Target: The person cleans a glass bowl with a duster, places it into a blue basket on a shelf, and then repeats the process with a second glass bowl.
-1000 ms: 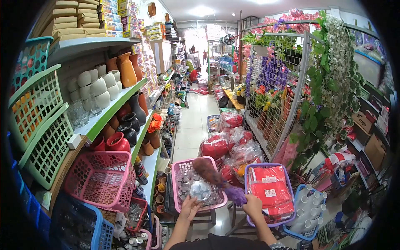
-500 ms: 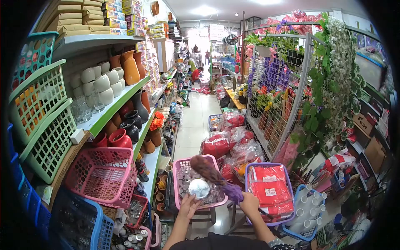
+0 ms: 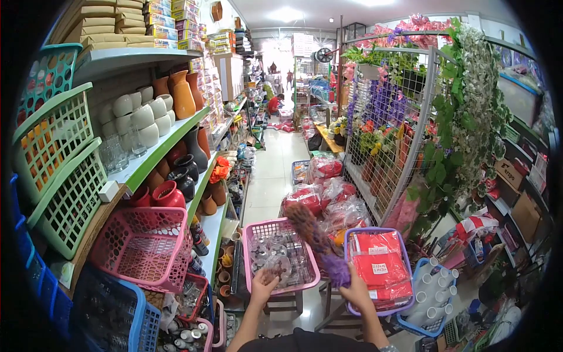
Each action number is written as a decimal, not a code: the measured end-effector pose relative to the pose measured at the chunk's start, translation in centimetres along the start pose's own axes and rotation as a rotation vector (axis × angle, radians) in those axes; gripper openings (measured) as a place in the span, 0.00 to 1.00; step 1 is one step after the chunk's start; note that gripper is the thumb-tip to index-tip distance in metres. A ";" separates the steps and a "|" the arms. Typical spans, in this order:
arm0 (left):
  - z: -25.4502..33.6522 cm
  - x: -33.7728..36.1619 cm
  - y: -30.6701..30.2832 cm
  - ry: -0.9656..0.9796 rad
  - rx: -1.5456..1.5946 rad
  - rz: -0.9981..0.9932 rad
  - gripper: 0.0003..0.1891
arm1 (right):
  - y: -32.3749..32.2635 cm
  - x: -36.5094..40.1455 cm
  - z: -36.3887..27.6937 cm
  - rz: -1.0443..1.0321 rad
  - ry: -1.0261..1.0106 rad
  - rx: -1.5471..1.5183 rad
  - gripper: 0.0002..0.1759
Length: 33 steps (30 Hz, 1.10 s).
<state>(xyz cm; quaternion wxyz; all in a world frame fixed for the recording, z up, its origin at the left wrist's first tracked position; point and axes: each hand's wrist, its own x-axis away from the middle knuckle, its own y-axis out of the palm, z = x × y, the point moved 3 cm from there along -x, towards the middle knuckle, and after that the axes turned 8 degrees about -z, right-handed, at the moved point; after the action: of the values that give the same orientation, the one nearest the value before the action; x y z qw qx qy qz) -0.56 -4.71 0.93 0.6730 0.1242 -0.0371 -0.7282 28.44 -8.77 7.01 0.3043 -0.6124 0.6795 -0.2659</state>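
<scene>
My right hand (image 3: 356,291) is closed round the purple end of a fluffy duster (image 3: 316,240), whose brown head points up and away to the left. Below and left of the duster stands a pink plastic basket (image 3: 315,271) full of clear glass-like pieces. At its near left side my left hand (image 3: 264,287) has its fingers closed on the edge of a clear round piece (image 3: 280,267), tilted over the others. Just right of my right hand, a purple basket (image 3: 410,276) holds red packets (image 3: 384,264) in clear wrap with white labels.
On the left, shelves carry white pots (image 3: 149,120), clay vases (image 3: 183,97) and an unfilled pink basket (image 3: 141,249). Bagged red goods (image 3: 346,217) lie ahead beside a wire rack (image 3: 390,135) with artificial flowers. A blue basket (image 3: 434,328) stands at right. A person (image 3: 274,105) is far down the aisle.
The duster has swung right and more upright, away from over the pink basket. The round piece in my left hand has tilted; its bright silver glare is gone and it looks clear.
</scene>
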 end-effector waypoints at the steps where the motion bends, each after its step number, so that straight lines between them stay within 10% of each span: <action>1: -0.3 -0.1 -0.2 -0.010 -0.077 -0.004 0.20 | 0.7 0.5 -0.6 -0.099 -0.171 -0.079 0.35; 4: -0.6 -0.1 -0.8 0.083 -0.303 0.044 0.22 | 1.5 2.0 -0.7 -0.434 -0.251 -0.383 0.40; 6: -3.5 -0.1 -2.3 0.639 -1.593 0.023 0.24 | 2.8 2.4 0.9 -0.737 -0.234 -0.133 0.35; 8: -0.4 0.2 -1.3 0.009 -0.390 0.037 0.23 | 2.4 2.7 0.0 -0.551 -0.285 -0.215 0.33; 9: 0.1 0.5 -0.6 0.050 -0.237 0.024 0.18 | 1.7 2.9 -1.3 -0.471 -0.138 -0.118 0.33; 22: -4.7 2.7 -4.8 0.036 -0.344 0.042 0.20 | 3.8 6.3 -2.0 -0.572 -0.055 -0.236 0.31; 24: -5.8 3.3 -5.4 0.635 -1.479 0.014 0.20 | 3.8 6.6 -2.7 -0.690 -0.036 -0.242 0.31; 25: -3.4 4.1 -4.6 0.562 -1.528 0.093 0.19 | 4.0 6.5 -2.6 -0.650 -0.052 -0.188 0.31; 26: -1.9 4.2 -3.8 0.561 -1.528 0.090 0.19 | 4.2 6.4 -2.5 -0.607 -0.067 -0.133 0.32; 28: -1.1 3.7 -4.1 0.084 -0.334 0.052 0.19 | 4.9 6.1 -1.9 -0.563 -0.078 -0.079 0.33; 32: -0.5 3.8 -3.9 0.064 -0.409 0.170 0.15 | 4.4 5.6 -2.0 -0.484 -0.167 -0.108 0.33; 33: -3.5 3.1 -5.4 0.327 -0.833 -0.001 0.15 | 4.5 5.8 -1.7 -0.536 -0.260 -0.079 0.32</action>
<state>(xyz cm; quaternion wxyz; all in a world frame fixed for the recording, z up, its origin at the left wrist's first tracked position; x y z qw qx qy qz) -5.22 -6.86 -4.06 0.6621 -0.0439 0.3665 -0.6522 23.78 -14.08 4.37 0.2835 -0.8102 0.4590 -0.2293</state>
